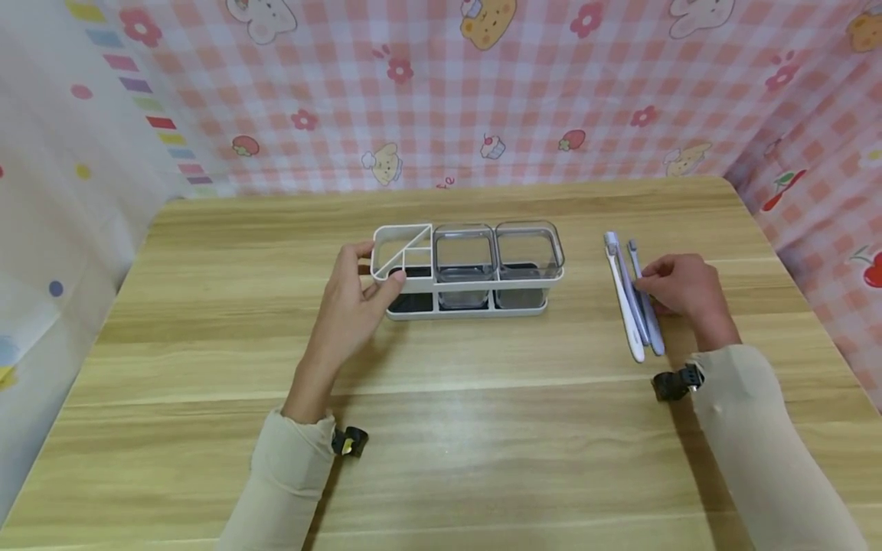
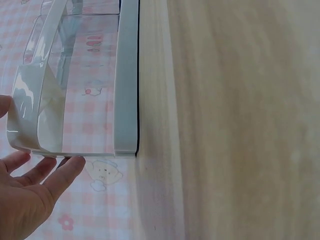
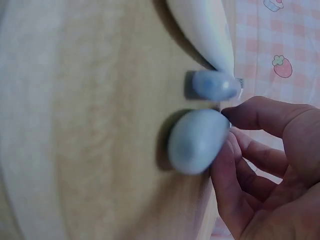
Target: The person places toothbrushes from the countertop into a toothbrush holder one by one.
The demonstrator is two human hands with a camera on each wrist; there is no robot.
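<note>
A white toothbrush holder (image 1: 468,311) stands on the wooden table, its left top section split by dividers and two clear grey cups (image 1: 463,254) seated in the others. My left hand (image 1: 354,302) grips its left end, thumb on the front rim and fingers round the side; the left wrist view shows the fingertips against the end wall. To the right lie three toothbrushes: a white one (image 1: 625,310), a blue-purple one (image 1: 641,330) in the middle and a bluish one (image 1: 656,338) at the right. My right hand (image 1: 682,291) pinches the rightmost toothbrush's handle between thumb and fingers.
The wooden table (image 1: 441,444) extends on all sides of the holder. A pink checked cloth (image 1: 441,99) hangs behind it, continuing on the right, with a white dotted cloth (image 1: 55,191) at the left. Small black cameras sit on both wrists.
</note>
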